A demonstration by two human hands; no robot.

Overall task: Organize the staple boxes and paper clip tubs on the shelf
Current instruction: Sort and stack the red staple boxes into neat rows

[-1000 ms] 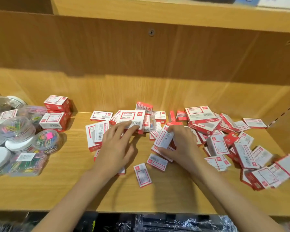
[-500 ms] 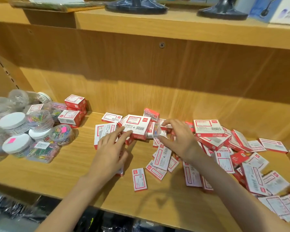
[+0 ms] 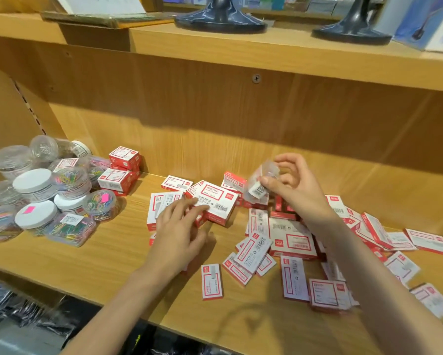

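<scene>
The right hand (image 3: 296, 187) has its grip pinched on a small clear tub (image 3: 260, 184) with a barcode label, lifted clear of the shelf (image 3: 100, 257) above the middle of the scattered staple boxes (image 3: 292, 239); thumb and fingers curl round its side, and what is inside the tub is too blurred to tell. The left hand (image 3: 182, 229) lies with its fingers straight and spread, its grip apart, the fingertips resting on a larger red and white box (image 3: 215, 201) that sits tilted on top of other boxes. The loose staple boxes spread flat and at odd angles from the centre of the shelf out to the right edge, many overlapping, and they crowd the space directly under and around the right forearm. One single box (image 3: 211, 281) lies apart near the front edge, between the two arms. At the far left stands a cluster of paper clip tubs (image 3: 48, 193), some clear and full of coloured clips, some with white lids, one lid bearing a pink sticker (image 3: 28, 209). Just beside that cluster, toward the back wall, a few staple boxes sit in a small stack (image 3: 121, 170). On the shelf above stand two dark round bases (image 3: 220, 21)
</scene>
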